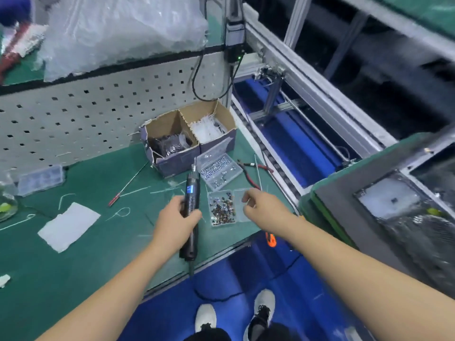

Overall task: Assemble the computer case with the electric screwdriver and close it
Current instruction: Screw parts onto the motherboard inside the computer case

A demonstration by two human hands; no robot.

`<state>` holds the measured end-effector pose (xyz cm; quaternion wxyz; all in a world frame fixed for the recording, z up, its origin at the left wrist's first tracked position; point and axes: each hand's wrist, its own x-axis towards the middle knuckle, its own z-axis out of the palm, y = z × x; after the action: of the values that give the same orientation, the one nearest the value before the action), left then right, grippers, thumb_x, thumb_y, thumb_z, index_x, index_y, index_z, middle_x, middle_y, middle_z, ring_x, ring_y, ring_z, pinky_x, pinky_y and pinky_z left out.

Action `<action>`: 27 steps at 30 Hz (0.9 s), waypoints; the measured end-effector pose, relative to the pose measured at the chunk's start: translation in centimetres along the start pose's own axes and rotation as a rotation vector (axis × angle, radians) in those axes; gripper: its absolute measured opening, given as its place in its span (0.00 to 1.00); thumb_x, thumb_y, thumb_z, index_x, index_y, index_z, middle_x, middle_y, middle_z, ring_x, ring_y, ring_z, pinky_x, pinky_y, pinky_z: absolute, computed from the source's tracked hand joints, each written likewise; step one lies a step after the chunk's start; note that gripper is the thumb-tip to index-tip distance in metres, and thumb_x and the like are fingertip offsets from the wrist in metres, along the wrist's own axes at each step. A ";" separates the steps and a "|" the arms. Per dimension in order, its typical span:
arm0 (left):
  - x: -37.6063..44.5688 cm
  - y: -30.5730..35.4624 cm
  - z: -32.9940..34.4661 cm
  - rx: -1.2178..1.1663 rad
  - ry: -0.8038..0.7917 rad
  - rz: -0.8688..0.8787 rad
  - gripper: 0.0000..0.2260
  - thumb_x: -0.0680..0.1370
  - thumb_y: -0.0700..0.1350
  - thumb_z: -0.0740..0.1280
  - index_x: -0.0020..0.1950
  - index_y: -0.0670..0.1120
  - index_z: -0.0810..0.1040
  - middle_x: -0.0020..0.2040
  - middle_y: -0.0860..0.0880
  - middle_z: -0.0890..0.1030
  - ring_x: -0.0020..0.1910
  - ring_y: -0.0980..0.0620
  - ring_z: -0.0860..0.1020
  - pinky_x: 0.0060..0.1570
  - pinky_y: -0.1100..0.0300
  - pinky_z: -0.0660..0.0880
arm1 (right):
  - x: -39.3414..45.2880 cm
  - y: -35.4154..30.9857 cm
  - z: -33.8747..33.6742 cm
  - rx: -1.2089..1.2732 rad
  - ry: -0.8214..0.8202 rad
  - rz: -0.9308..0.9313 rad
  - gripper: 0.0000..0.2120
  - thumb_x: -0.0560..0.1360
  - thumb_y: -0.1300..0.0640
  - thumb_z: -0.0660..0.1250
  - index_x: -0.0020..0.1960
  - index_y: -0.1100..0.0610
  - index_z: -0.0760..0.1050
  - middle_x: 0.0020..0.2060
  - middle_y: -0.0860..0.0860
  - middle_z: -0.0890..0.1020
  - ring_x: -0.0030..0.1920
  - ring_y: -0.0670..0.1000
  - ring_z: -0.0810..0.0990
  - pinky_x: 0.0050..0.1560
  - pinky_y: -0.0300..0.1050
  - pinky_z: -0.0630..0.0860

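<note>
- The electric screwdriver (190,212), black with a small lit blue display on its barrel, is held above the green surface (98,242); its bit points away from the person toward the cardboard box, and its cord trails off the near edge down to the blue floor.
- The left hand (176,217) is wrapped around the middle of the screwdriver's body, fingers curled over it.
- The right hand (258,205) hovers over the near clear tray, fingers bent and drawn together; it is too blurred to tell whether they pinch a screw.
- That near clear tray (225,207) lies just right of the screwdriver, its left half filled with small dark and silvery screws.
- A second clear screw box (218,171), lid open, sits just behind it with shiny screws inside.
- Red-handled pliers (251,173) lie to the right of that box.
- A divided cardboard box (189,136) stands behind, one compartment with dark bagged parts, the other with white ties.
- The computer case (394,200) lies well to the right on a separate green stand, blurred, its open side facing up.
- A white cloth (69,226), a thin red-handled screwdriver (128,185) and loose white ties lie to the left on the surface.
- A perforated grey panel (86,114) backs the surface.
</note>
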<state>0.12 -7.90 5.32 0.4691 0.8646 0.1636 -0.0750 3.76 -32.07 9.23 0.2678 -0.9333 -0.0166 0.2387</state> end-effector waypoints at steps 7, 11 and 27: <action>-6.9 17.5 9.7 -0.365 -0.550 0.190 0.18 0.68 0.46 0.75 0.55 0.53 0.74 0.41 0.46 0.86 0.34 0.46 0.84 0.33 0.56 0.78 | -11.2 5.7 -10.2 -0.217 0.337 0.007 0.13 0.80 0.55 0.61 0.64 0.51 0.69 0.54 0.53 0.81 0.54 0.60 0.80 0.48 0.55 0.77; -13.8 23.3 14.6 -0.535 -0.798 0.230 0.20 0.72 0.41 0.75 0.60 0.49 0.72 0.40 0.42 0.83 0.31 0.41 0.81 0.33 0.47 0.80 | -21.0 12.3 -15.3 -0.164 0.476 0.111 0.10 0.81 0.53 0.62 0.61 0.53 0.73 0.53 0.52 0.81 0.53 0.57 0.80 0.51 0.55 0.78; -36.8 31.9 36.9 -0.734 -1.394 -0.149 0.14 0.81 0.52 0.64 0.61 0.49 0.84 0.47 0.44 0.80 0.35 0.48 0.77 0.28 0.57 0.73 | -50.0 47.1 -15.2 0.059 0.569 0.688 0.05 0.82 0.54 0.61 0.51 0.50 0.76 0.44 0.46 0.82 0.43 0.50 0.81 0.44 0.50 0.80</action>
<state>-22.12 -62.69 20.57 0.7125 0.3950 -0.0961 -0.5719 -38.17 -87.78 18.47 0.1931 -0.9050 0.3760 0.0481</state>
